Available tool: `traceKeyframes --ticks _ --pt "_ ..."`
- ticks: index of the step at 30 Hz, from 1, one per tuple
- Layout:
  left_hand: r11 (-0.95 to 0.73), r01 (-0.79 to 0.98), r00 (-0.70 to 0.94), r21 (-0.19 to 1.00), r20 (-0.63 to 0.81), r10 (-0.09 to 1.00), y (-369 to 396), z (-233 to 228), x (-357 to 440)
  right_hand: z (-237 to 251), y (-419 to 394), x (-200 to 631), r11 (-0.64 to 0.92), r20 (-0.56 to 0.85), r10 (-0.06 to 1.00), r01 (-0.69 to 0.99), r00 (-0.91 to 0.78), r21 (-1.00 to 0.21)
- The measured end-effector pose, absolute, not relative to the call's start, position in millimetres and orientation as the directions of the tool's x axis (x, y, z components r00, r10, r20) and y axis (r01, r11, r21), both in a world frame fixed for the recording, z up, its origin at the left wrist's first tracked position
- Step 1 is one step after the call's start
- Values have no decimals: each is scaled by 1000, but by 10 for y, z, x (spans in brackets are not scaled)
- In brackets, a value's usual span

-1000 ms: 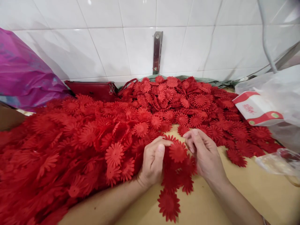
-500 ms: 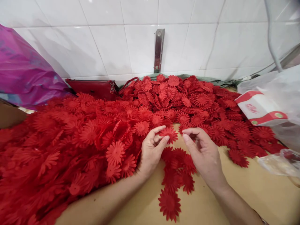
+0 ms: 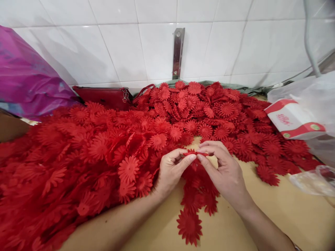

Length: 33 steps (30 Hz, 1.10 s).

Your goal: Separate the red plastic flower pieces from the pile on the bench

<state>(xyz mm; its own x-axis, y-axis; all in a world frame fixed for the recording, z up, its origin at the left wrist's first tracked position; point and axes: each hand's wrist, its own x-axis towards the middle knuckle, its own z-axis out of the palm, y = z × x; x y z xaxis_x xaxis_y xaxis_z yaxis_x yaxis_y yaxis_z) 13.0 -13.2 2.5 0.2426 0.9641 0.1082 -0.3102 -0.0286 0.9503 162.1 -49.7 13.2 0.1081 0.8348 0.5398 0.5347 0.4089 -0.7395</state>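
Near the frame's centre, a flower (image 3: pixel 193 153) is pinched edge-on by both the left hand (image 3: pixel 169 171) and the right hand (image 3: pixel 228 171), and could be creased if squeezed or pulled unevenly.

We pinch a red flower (image 3: pixel 195 153) with our left hand (image 3: pixel 171 170) and right hand (image 3: pixel 228 174), above loose flowers (image 3: pixel 189 225) on the worktop (image 3: pixel 264 216). Heaped flowers (image 3: pixel 104 150) cover its left side and back edge; a red purse (image 3: pixel 102 97) sits by the back edge, a white-and-red box (image 3: pixel 294 119) toward the right edge.
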Motion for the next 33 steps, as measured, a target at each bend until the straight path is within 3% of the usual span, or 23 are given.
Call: traceKeyframes --ticks 7,11,18,22,28,30,33 --pt "49 -312 357 949 69 931 -148 -1 146 47 -439 1737 200 281 878 237 388 -951" --pt "53 -327 330 943 61 942 -143 21 137 -22 -377 1808 233 229 834 56 502 -971" --pt "34 -329 291 944 67 954 -146 35 107 -41 -377 1745 244 261 868 94 423 -965" --pt "27 -261 352 965 69 933 -171 54 63 -15 -375 1730 219 205 878 18 434 -976" --pt "-292 -69 460 954 290 839 -237 159 14 37 -380 1717 182 138 906 -74 401 -980" --pt "-347 -18 434 938 320 842 -251 151 34 62 -395 1708 176 138 917 -67 374 -982" --pt "-274 -29 297 961 270 916 -247 81 86 108 -433 1679 157 143 952 -31 270 -987"
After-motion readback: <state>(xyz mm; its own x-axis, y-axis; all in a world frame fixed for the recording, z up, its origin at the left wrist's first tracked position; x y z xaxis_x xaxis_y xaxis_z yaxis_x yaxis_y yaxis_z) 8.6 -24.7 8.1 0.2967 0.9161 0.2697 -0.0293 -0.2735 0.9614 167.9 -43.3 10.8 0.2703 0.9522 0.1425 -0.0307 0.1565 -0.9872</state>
